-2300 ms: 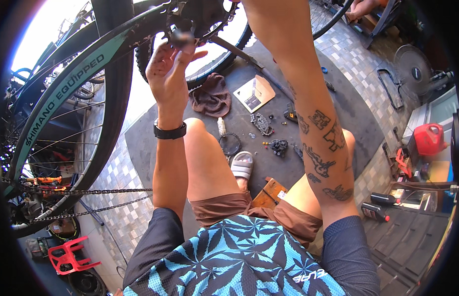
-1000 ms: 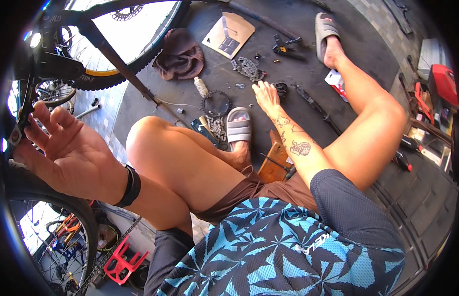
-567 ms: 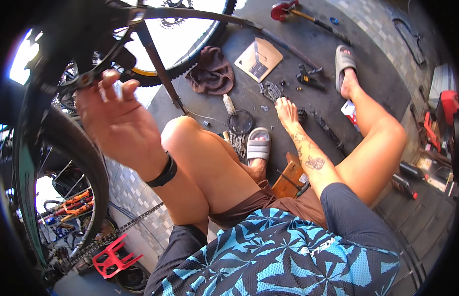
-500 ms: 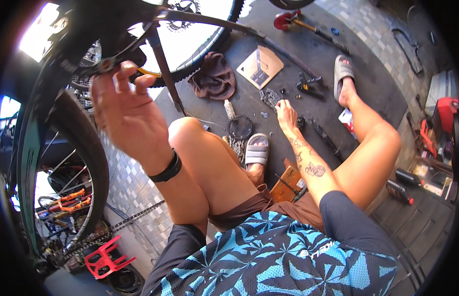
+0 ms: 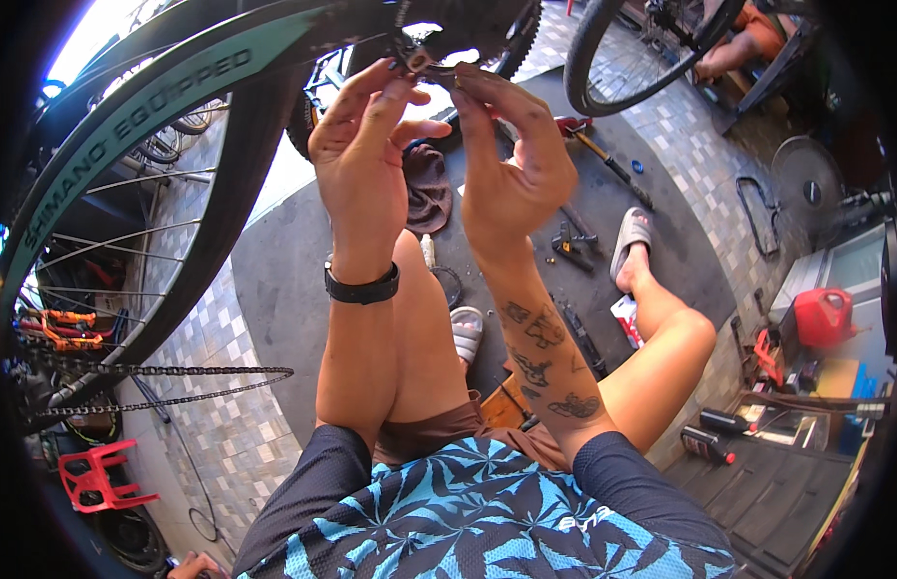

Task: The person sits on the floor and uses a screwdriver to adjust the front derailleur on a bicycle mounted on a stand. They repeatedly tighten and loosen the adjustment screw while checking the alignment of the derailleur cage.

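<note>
The small, round-holed metal end (image 5: 419,61) of a dark bicycle part sits at the top, under the bicycle frame (image 5: 149,125), with its opening turned toward the viewer. Its long axis is hard to trace, as the part runs into the shadow above; a slim dark edge reaches crosswise from it toward the right, but whether the 2 belong together cannot be told

This metal end lies just above and right of the highest fingertips of the left hand (image 5: 366,159) and left of those of the right hand (image 5: 521,159). The left hand is raised, 2 of its fingers loosely bent off to the right; whether the others grip the metal or only touch it cannot be told. The right thumb and forefinger come close together, and whether they pinch something is too small to tell

A chain (image 5: 168,372) loops at the left, and a brown cloth (image 5: 429,193) lies beyond the hands
</note>
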`<state>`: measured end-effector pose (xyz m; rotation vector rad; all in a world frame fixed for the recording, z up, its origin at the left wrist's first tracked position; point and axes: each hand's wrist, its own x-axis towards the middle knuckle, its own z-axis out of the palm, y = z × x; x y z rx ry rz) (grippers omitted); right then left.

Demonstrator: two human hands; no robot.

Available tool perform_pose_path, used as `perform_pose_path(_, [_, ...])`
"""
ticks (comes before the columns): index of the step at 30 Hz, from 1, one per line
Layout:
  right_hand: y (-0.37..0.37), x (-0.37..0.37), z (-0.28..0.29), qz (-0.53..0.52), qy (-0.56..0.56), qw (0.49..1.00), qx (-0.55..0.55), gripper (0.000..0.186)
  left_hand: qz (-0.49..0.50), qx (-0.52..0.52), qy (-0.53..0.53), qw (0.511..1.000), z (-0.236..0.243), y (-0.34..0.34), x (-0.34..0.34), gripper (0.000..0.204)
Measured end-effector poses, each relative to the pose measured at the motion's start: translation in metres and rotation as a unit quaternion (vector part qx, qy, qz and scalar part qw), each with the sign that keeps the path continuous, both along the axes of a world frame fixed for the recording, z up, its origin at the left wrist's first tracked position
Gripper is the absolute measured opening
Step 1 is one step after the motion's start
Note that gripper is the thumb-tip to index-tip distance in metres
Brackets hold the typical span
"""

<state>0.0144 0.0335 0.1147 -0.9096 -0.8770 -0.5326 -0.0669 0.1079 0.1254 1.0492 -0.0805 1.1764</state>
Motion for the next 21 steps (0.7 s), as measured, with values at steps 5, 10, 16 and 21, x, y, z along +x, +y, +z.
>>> perform_pose_path(5, [0.024,-0.008,0.001,-0.106,-0.056,0.992,0.025,0.019,-0.002,-0.019,-0.010,1.000,0.001,-0.004,0.000,0.024])
perform_pose_path(10, [0.040,-0.011,-0.002,-0.092,-0.034,0.994,0.043,0.020,0.007,-0.029,0.011,1.000,0.004,-0.006,-0.002,0.023])
perform_pose_path(16, [0.045,-0.015,-0.005,-0.103,-0.026,0.992,0.065,0.022,0.033,0.001,0.037,0.999,0.007,-0.005,-0.003,0.021])
perform_pose_path(21, [0.042,-0.014,-0.010,-0.097,-0.043,0.993,0.045,0.028,0.102,0.049,0.068,0.991,0.008,-0.002,0.001,0.022])
